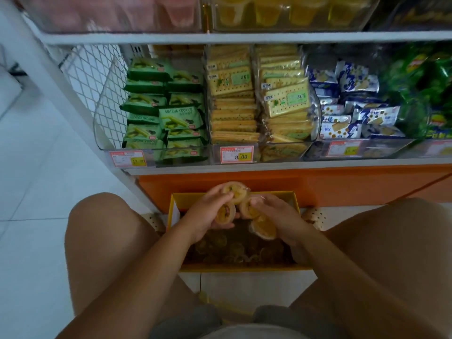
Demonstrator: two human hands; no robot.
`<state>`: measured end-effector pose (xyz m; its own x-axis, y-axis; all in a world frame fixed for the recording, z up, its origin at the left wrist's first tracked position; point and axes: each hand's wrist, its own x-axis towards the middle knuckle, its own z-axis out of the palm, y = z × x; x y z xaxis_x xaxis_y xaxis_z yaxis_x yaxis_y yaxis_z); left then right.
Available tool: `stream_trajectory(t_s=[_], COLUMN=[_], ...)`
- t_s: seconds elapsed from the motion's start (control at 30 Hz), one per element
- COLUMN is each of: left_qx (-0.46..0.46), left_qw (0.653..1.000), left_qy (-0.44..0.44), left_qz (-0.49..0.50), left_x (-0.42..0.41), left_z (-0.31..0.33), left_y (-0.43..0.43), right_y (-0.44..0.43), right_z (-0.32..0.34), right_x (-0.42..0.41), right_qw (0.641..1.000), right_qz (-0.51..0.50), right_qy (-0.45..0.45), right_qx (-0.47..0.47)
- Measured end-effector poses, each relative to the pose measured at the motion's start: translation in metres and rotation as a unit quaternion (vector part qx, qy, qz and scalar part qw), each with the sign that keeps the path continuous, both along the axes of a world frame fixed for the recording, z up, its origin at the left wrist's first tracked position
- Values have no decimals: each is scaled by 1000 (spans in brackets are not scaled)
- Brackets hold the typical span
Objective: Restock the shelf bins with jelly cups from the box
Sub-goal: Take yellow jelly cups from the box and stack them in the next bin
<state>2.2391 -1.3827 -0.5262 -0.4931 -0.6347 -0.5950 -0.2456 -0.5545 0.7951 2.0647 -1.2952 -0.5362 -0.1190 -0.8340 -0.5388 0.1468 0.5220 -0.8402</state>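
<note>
A yellow cardboard box (175, 211) stands on the floor between my knees, with several yellow jelly cups (234, 250) inside. My left hand (208, 211) grips two cups, one at its fingertips (236, 190) and one in the palm (226, 215). My right hand (276, 214) holds further jelly cups, one at the fingers (249, 209) and one under the palm (263, 228). Both hands are just above the box's far half and almost touch. A clear bin of yellow jelly cups (288, 13) sits on the top shelf.
The middle shelf carries clear bins of matcha cookies (166, 108), crackers (259, 99) and blue biscuit packs (354, 106), with green bags (428, 89) at right. An orange base panel (318, 184) runs under it. A white mesh side panel (93, 79) and white floor tiles lie left.
</note>
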Motion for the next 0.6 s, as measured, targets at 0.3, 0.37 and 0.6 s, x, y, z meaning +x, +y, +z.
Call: stream_trajectory(t_s=[0.3,0.37,0.6], left_qx=[-293,-354,-535], left_qw=[953,929,832], left_qy=[68,101,135], left_qz=[-30,-29,60], left_x=[-28,-32,-22], left_z=[153,195,324], left_y=[-37,-42,-79], right_y=[-32,-37,-83], right_z=[146,193,344], right_x=[-14,-22,-62], right_qw=[966,954,859], right_qz=[-47,-46,-127], right_qy=[163,187,340], right_qx=[-194,-231,-362])
